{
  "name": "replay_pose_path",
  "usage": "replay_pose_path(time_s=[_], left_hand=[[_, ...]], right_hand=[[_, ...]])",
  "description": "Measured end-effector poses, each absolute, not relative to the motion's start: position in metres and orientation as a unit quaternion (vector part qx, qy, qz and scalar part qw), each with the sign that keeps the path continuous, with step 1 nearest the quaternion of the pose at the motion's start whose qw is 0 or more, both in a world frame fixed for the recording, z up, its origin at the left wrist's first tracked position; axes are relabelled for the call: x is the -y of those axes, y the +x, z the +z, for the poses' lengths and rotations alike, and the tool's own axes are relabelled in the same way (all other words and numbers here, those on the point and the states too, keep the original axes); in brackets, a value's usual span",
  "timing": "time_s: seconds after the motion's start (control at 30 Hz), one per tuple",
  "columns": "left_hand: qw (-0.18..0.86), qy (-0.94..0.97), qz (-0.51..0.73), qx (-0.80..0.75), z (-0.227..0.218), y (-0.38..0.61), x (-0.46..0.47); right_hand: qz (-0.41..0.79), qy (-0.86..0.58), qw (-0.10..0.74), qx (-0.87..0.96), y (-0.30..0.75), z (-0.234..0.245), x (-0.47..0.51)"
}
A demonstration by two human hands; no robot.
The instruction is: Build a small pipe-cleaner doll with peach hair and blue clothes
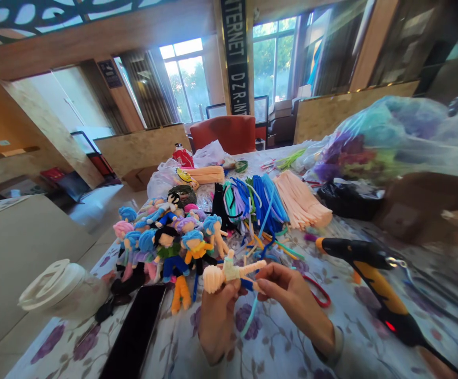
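Note:
A small peach pipe-cleaner doll [232, 271] with a pale green body lies sideways above the tablecloth. My left hand [218, 318] is closed around its body, thumb on top, with the head poking out on the left. At the doll's legs, my right hand [290, 289] pinches with thumb and fingertips. A mint-green pipe cleaner [249, 316] dangles between the hands; where its upper end goes is hidden. Just beyond are several finished dolls [169, 239] in a pile. Beside my right wrist lies a red loop handle [324, 300], perhaps of scissors.
Blue pipe cleaners [266, 197] and a peach bundle [302, 200] lie behind. An orange-and-black glue gun [379, 284] sits on the right. On the left are a black phone [138, 329] and a lidded white tub [61, 292]. Bulging plastic bags [395, 137] stand at the back right.

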State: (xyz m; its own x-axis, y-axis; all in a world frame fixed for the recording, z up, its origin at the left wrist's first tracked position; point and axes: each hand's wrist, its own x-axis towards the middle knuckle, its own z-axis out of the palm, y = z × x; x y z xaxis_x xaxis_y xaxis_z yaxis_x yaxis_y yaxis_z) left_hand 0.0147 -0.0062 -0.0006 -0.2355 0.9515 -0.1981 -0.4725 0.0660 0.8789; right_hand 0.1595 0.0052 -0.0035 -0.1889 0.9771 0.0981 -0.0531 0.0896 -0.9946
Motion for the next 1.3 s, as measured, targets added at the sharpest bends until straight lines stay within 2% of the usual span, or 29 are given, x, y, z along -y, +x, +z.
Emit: replay_pose_path(time_s=[0.27, 0.37, 0.53, 0.63, 0.8, 0.93, 1.17, 1.3], left_hand=[[0.615, 0.255, 0.627, -0.404, -0.007, 0.012, 0.002], [0.623, 0.286, 0.611, -0.397, -0.011, 0.012, 0.003], [0.487, 0.371, 0.587, -0.53, -0.016, 0.003, 0.007], [0.435, 0.404, 0.603, -0.533, -0.014, -0.002, 0.007], [0.489, 0.39, 0.602, -0.497, -0.006, -0.003, 0.001], [0.51, 0.369, 0.572, -0.527, -0.005, -0.004, -0.001], [0.554, 0.317, 0.593, -0.491, -0.012, -0.004, -0.004], [0.567, 0.291, 0.608, -0.473, -0.012, -0.002, -0.005]], right_hand=[[0.32, -0.396, 0.502, 0.699, 0.16, -0.006, -0.001], [0.29, -0.383, 0.495, 0.724, 0.159, -0.012, -0.002], [0.345, -0.419, 0.502, 0.673, 0.163, -0.014, -0.007], [0.435, -0.429, 0.487, 0.624, 0.165, -0.014, -0.011], [0.6, -0.407, 0.433, 0.536, 0.166, -0.017, -0.015], [0.665, -0.394, 0.404, 0.489, 0.164, -0.022, -0.015], [0.687, -0.4, 0.393, 0.463, 0.162, -0.021, -0.014], [0.656, -0.415, 0.404, 0.484, 0.166, -0.019, -0.015]])
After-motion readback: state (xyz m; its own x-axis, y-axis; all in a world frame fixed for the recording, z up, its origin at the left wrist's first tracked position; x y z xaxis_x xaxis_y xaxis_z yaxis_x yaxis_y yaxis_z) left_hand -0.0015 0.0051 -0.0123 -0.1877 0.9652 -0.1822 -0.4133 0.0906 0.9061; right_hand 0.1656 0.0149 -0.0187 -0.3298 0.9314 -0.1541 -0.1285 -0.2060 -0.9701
